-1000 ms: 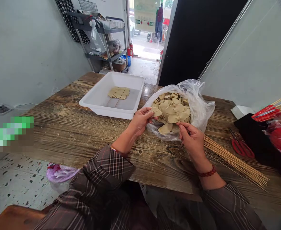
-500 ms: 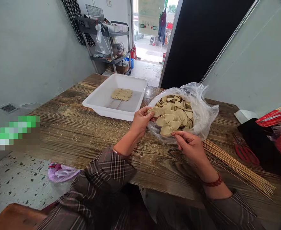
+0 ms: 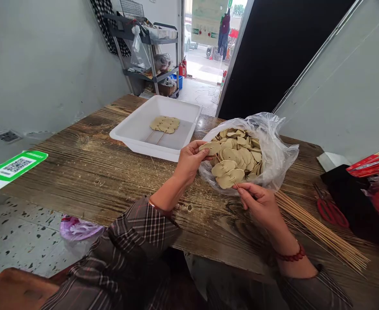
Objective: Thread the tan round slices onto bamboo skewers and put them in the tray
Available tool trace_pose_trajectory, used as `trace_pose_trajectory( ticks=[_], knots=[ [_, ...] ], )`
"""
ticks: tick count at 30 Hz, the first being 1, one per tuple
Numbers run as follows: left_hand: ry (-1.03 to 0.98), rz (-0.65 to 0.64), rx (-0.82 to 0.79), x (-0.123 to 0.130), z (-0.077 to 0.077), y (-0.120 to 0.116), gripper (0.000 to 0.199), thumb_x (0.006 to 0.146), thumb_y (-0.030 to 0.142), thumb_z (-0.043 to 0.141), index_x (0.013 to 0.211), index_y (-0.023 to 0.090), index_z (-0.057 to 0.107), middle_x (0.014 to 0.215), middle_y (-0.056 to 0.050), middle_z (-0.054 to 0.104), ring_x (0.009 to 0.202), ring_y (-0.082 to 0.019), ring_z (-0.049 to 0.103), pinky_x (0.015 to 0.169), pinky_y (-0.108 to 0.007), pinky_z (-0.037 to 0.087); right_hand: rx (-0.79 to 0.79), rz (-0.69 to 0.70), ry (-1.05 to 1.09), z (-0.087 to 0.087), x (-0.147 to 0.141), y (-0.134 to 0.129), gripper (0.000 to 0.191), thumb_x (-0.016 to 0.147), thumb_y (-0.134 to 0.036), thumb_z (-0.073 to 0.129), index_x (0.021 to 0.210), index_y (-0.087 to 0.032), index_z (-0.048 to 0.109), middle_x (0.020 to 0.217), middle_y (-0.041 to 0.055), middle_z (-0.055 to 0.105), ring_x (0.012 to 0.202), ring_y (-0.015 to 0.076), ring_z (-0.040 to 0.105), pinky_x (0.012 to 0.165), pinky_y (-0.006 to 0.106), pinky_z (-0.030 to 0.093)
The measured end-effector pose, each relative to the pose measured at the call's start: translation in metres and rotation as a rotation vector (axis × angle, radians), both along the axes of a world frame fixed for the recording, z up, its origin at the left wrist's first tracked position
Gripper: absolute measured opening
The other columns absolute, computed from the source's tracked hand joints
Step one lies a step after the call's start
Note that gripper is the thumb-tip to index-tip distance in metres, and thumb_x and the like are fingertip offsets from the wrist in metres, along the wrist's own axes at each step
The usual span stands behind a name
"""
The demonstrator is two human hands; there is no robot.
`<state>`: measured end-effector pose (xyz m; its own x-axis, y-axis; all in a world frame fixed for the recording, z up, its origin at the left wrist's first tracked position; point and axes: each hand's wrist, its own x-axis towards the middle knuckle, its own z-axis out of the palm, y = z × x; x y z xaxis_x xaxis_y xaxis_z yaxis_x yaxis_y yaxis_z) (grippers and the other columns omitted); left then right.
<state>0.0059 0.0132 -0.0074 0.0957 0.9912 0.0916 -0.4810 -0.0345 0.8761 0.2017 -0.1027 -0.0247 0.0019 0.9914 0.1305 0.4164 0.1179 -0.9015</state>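
Note:
My left hand [image 3: 192,159] pinches a flat, beige oval slice [image 3: 210,148] at the near left rim of a clear plastic bag [image 3: 275,153]. Many similar slices [image 3: 239,155] fill the bag; what food they are I cannot tell. Between thumb and fingers, my right hand [image 3: 257,200] grips the end of a thin wooden skewer [image 3: 236,186]. Threaded slices [image 3: 230,178] sit on that skewer, over the bag's front edge. To the left, a white plastic tray [image 3: 134,145] holds loaded skewers of slices [image 3: 165,124] lying flat.
Loose bamboo skewers [image 3: 325,232] lie in a bundle at the right, near red-handled scissors [image 3: 333,211] and a black box [image 3: 354,193]. A green QR-code card [image 3: 15,168] is at the table's left edge. Beyond the wooden table [image 3: 89,172] stands a shelf cart [image 3: 150,77].
The view has shifted slightly. My right hand has drawn a little down and right, and the threaded slices on its skewer stand slightly farther from the left hand's slice.

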Motion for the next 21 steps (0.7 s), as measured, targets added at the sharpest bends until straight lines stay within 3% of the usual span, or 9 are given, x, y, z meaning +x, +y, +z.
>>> trace_pose_trajectory(
  ticks=[21],
  knots=[
    [0.083, 0.030, 0.109, 0.0004, -0.0028, 0.0012, 0.023, 0.064, 0.025, 0.077, 0.082, 0.015, 0.066, 0.079, 0.001, 0.067, 0.070, -0.010, 0.063, 0.068, -0.025, 0.058, -0.023, 0.004, -0.017, -0.0025, 0.0008, 0.0026, 0.033, 0.088, -0.036, 0.055, 0.101, -0.011, 0.072, 0.048, -0.0045, 0.050, 0.044, 0.0099, 0.043, 0.046, 0.023, 0.031]
  ],
)
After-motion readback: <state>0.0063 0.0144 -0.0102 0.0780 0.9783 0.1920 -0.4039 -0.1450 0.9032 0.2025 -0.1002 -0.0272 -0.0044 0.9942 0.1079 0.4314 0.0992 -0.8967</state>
